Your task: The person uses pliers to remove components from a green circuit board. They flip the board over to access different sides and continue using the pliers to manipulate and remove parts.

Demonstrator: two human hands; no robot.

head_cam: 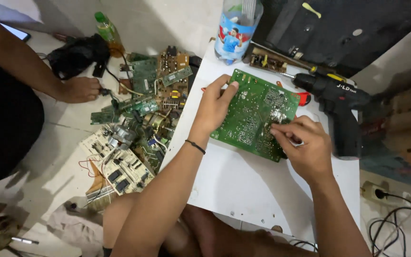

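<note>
A green circuit board [255, 112] lies solder side up on a white board [243, 181] across my lap. My left hand [213, 104] grips the circuit board's left edge, thumb on its upper corner. My right hand [303, 145] rests on the board's lower right part, fingertips pinched together on its surface; whether it holds a small part I cannot tell. A black cordless drill [338, 102] stands just right of the circuit board.
A pile of loose circuit boards [139, 119] covers the floor at left. Another person's hand [79, 89] rests beside a black bag [74, 56]. A plastic bottle [236, 28], a small brown board [267, 61], a green-capped bottle [108, 31] and cables [396, 219] lie around.
</note>
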